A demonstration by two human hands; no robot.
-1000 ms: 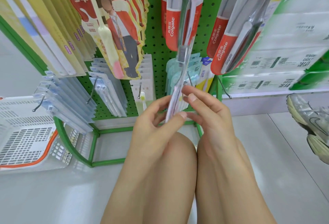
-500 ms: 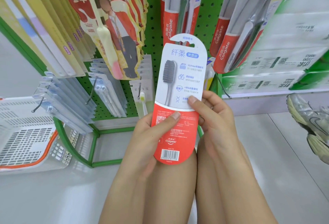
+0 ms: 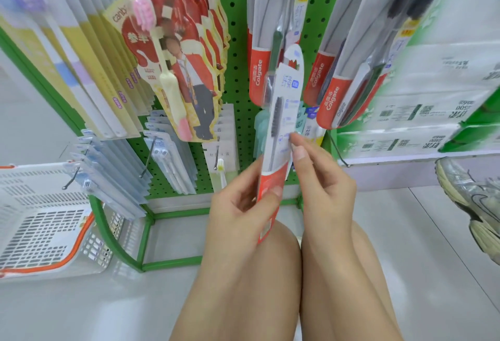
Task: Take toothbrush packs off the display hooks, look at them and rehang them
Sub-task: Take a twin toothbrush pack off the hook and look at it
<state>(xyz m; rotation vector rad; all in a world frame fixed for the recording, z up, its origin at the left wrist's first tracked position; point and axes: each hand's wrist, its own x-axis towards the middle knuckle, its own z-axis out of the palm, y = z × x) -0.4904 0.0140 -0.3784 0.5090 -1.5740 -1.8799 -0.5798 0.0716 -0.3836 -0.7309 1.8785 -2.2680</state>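
A white and red Colgate toothbrush pack (image 3: 281,126) stands nearly edge-on in front of the green pegboard (image 3: 235,43). My left hand (image 3: 243,213) pinches its red lower end from the left. My right hand (image 3: 322,186) pinches its right edge higher up, thumb and fingertips near the printed brush head. More Colgate packs (image 3: 259,70) hang on hooks just behind it, and further ones (image 3: 341,91) hang to the right.
Children's brush packs with a pink brush (image 3: 173,70) hang at upper left, pale blue packs (image 3: 108,173) on low hooks below. A white plastic basket (image 3: 40,221) sits on the floor at left. Another person's sneaker (image 3: 470,200) is at right. Boxed goods (image 3: 433,91) fill the right shelf.
The pack has turned from its flat back facing me to almost edge-on, and has risen a little toward the hanging packs. Both hands kept their hold.
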